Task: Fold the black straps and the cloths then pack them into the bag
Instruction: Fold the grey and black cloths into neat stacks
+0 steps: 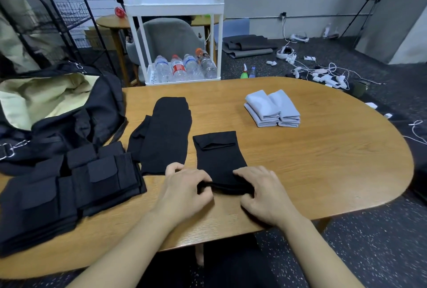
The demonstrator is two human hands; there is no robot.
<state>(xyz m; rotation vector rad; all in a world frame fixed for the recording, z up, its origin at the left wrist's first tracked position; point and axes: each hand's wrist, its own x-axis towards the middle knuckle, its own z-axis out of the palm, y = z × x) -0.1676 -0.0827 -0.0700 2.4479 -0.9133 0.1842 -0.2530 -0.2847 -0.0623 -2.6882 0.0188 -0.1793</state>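
A black strap [218, 156] lies flat on the wooden table [323, 160] in front of me, its near end rolled up. My left hand [187, 189] and my right hand [265, 191] both pinch that rolled near end, one at each side. A second, longer black strap [166, 135] lies to its left. Folded grey cloths [272, 108] sit in two stacks at the far right. The black bag [57, 112] stands open at the left, showing a pale lining.
A pile of black pocketed straps [69, 186] lies at the table's near left, by the bag. Behind the table stand a white cart [173, 33] holding water bottles, a grey chair and a wire rack. Cables and devices litter the floor at right.
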